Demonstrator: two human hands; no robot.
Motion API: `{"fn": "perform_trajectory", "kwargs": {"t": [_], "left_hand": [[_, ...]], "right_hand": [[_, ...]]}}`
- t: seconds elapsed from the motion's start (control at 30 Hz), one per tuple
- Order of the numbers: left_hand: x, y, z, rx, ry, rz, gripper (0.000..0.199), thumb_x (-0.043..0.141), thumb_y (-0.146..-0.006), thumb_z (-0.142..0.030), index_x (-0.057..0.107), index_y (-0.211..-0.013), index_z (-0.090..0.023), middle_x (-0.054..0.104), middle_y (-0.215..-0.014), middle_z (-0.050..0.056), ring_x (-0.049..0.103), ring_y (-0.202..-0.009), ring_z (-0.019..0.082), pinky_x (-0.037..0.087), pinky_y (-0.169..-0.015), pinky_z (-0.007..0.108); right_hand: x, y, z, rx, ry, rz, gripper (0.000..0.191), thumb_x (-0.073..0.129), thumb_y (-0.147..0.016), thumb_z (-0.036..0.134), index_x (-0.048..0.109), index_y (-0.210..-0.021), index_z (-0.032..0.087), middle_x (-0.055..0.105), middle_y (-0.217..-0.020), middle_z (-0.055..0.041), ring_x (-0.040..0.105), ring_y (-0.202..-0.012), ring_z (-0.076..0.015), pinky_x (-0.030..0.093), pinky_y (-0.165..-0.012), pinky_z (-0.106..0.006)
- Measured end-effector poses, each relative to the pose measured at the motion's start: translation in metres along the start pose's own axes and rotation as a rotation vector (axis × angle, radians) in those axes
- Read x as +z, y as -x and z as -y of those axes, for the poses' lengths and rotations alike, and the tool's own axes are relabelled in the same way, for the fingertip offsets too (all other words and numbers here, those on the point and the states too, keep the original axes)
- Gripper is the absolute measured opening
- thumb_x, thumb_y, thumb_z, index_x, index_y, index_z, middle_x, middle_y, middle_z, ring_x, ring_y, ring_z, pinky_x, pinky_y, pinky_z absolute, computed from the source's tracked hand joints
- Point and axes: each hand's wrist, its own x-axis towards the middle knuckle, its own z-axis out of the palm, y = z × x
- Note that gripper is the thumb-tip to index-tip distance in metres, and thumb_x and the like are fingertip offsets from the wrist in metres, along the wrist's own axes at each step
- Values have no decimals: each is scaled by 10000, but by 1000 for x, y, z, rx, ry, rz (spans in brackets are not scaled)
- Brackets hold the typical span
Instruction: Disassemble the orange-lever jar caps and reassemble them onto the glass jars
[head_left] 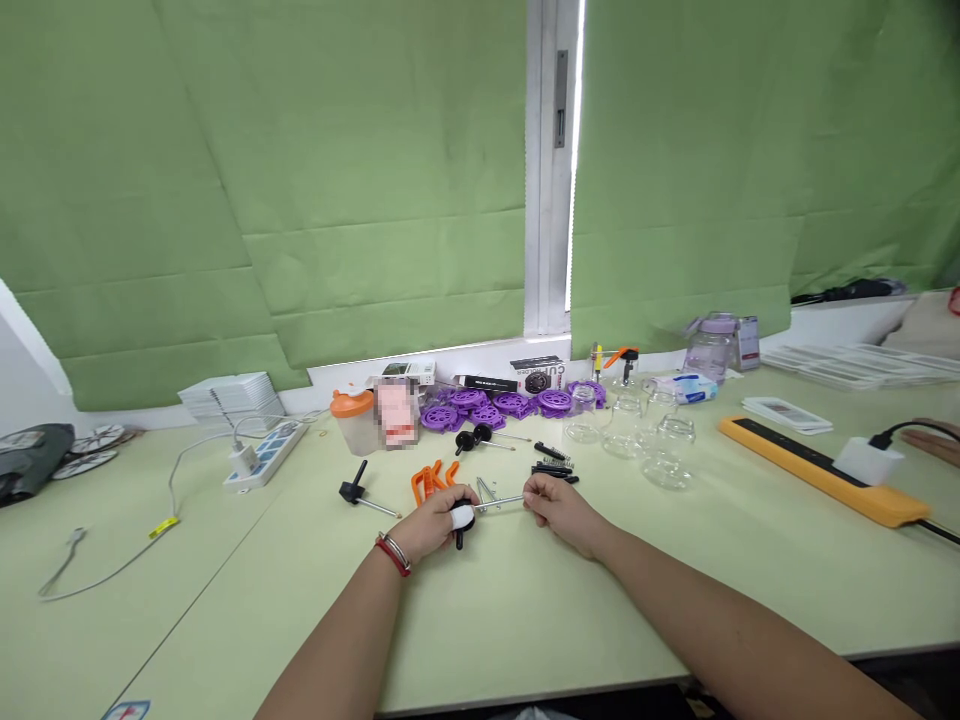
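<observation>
My left hand [433, 522], with a white wrap on one finger, is closed around a black cap [465, 519] with a short black stem pointing down. A thin metal rod [501, 502] reaches rightward from that cap. At the rod's far end, my right hand [561, 507] pinches it between thumb and fingers. Just beyond my hands lie orange plastic handles [429, 482] and loose metal pins [487, 490]. A similar black part with a rod [360, 490] lies to the left. Two more black caps with rods [474, 437] are farther back, and black slim pieces [553, 465] sit behind my right hand.
Purple wheel-shaped parts [487, 412] line the back, beside an orange-lidded cup [352, 418]. Clear glass jars [666, 462] stand to the right. A yellow-and-black power strip [817, 470] lies farther right, near another person's hand [934, 440]. A white power strip [266, 456] and cable are at left.
</observation>
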Motion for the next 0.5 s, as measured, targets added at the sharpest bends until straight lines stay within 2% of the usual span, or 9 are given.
{"fn": "perform_trajectory", "kwargs": {"t": [0.5], "left_hand": [[-1, -2, 8, 15, -4, -17, 229, 546, -780, -391, 589, -913, -210, 510, -706, 19, 420, -482, 83, 375, -477, 239]], "right_hand": [[1, -2, 3, 24, 56, -27, 150, 502, -773, 318, 504, -709, 182, 449, -528, 49, 407, -512, -101, 293, -547, -241]]}}
